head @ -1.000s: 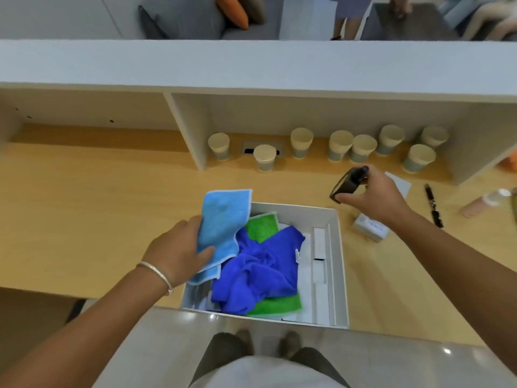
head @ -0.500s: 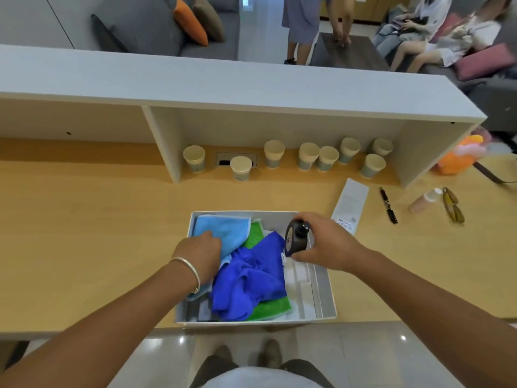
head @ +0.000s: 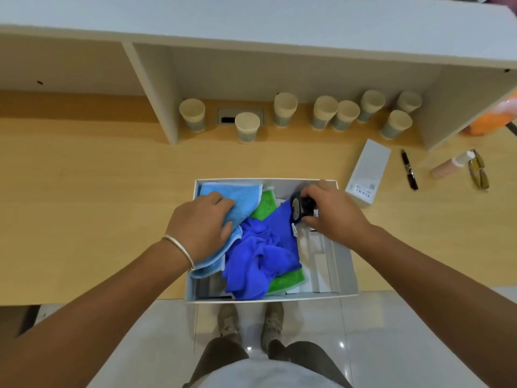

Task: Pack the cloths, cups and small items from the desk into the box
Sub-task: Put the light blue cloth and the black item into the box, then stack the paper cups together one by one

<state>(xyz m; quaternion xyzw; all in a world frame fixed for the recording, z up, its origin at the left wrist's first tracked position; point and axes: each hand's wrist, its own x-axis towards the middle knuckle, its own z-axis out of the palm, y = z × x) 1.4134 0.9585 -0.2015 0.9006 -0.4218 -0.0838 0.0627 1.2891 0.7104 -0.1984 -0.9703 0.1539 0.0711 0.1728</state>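
Note:
A white open box point(head: 345, 264) sits at the desk's front edge. Inside lie a light blue cloth point(head: 240, 196), a green cloth point(head: 264, 207) and a crumpled dark blue cloth point(head: 261, 256). My left hand point(head: 201, 225) rests on the light blue cloth with fingers curled round its edge, at the box's left side. My right hand point(head: 331, 212) grips a small black object point(head: 300, 207), possibly folded sunglasses, low over the box's far right part. Several paper cups point(head: 247, 127) stand in a row under the shelf at the back.
Right of the box lie a white carton point(head: 368, 170), a black pen point(head: 409, 169), a pinkish bottle point(head: 450, 165) and yellow-tinted glasses point(head: 479, 169). An orange item point(head: 493, 119) sits at far right. A white shelf unit point(head: 251, 32) overhangs the back of the wooden desk point(head: 84, 191).
My right hand carried the black object from above the desk's right side down into the box. My left hand brought the light blue cloth down into the box's left side.

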